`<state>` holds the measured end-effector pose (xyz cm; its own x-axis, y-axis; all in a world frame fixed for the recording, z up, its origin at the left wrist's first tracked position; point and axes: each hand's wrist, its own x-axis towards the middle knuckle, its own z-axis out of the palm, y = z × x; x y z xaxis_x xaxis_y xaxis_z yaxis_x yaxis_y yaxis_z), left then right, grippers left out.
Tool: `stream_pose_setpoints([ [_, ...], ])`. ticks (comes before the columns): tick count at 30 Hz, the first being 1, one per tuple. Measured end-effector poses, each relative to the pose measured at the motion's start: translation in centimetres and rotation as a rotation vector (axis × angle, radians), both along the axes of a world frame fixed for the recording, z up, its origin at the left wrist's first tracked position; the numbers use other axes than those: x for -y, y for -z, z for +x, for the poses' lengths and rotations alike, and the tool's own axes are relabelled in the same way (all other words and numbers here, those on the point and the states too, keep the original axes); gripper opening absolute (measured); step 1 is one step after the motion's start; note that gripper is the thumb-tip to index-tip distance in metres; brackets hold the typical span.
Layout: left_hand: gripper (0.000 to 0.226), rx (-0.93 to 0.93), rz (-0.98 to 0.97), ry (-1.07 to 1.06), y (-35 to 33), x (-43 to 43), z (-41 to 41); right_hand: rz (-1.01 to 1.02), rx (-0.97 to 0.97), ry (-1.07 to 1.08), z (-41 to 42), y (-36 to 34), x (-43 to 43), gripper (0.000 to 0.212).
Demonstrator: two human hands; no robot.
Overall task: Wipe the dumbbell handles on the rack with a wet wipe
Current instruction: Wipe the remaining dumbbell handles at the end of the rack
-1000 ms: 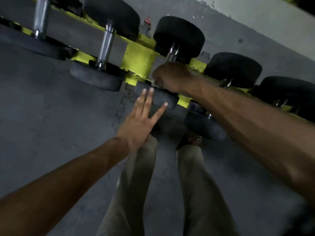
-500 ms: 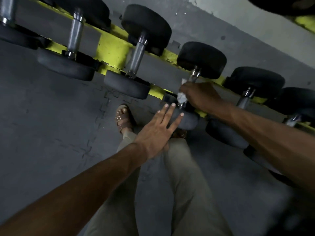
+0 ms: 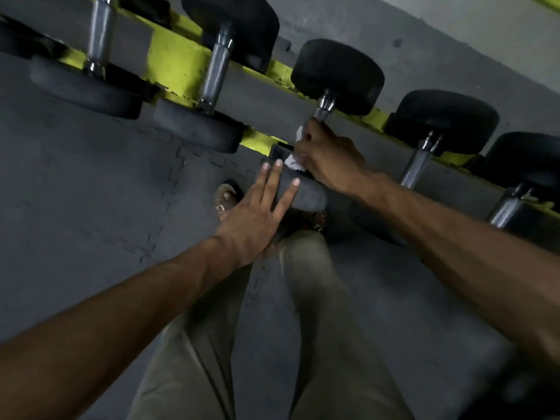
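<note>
View from a head camera looking down at a yellow rack [image 3: 177,60] holding a row of black dumbbells over a grey floor [image 3: 75,192]. The right hand [image 3: 328,159] is closed around the handle [image 3: 323,112] of the middle dumbbell [image 3: 336,74], with a white wipe [image 3: 294,162] bunched inside the grip and poking out at the near end. Wrapping the wipe around the bar likely lets it clean all sides at once. The left hand [image 3: 257,213] is open and empty, fingers spread flat against that dumbbell's near weight, probably to steady it. Bare handles show on the dumbbells at either side. The person's legs and sandalled feet are below.
</note>
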<state>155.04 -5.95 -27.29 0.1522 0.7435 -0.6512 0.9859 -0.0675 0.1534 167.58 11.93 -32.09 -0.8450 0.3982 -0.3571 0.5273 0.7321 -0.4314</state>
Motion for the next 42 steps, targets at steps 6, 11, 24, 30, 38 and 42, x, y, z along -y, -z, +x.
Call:
stream_pose_setpoints([
  [6, 0.143, 0.013, 0.013, 0.015, 0.8, 0.3, -0.1, -0.158, 0.007, 0.517, 1.8, 1.5, 2.1, 0.019],
  [11, 0.138, 0.026, 0.026, 0.030, 1.1, 0.3, -0.5, -0.652, -0.030, 1.152, 0.7, 3.5, 1.8, 0.005],
  [24, 0.131, 0.082, 0.018, 0.117, 1.6, 0.1, -2.0, -1.171, -0.602, 1.776, -3.3, 3.7, -1.1, 0.029],
  [30, 0.114, 0.039, -0.029, 0.158, 0.3, -0.6, -1.9, -1.111, -0.360, 1.530, -2.0, 4.2, -1.1, 0.030],
  [38, 0.126, 0.005, -0.026, 0.152, 0.5, -0.2, -1.4, -0.792, -0.396, 1.648, -2.9, 4.6, 0.5, 0.026],
  [42, 0.132, 0.004, -0.019, 0.133, 0.6, -0.1, -1.3, -0.215, -0.241, 1.335, -2.1, 3.1, 0.7, 0.016],
])
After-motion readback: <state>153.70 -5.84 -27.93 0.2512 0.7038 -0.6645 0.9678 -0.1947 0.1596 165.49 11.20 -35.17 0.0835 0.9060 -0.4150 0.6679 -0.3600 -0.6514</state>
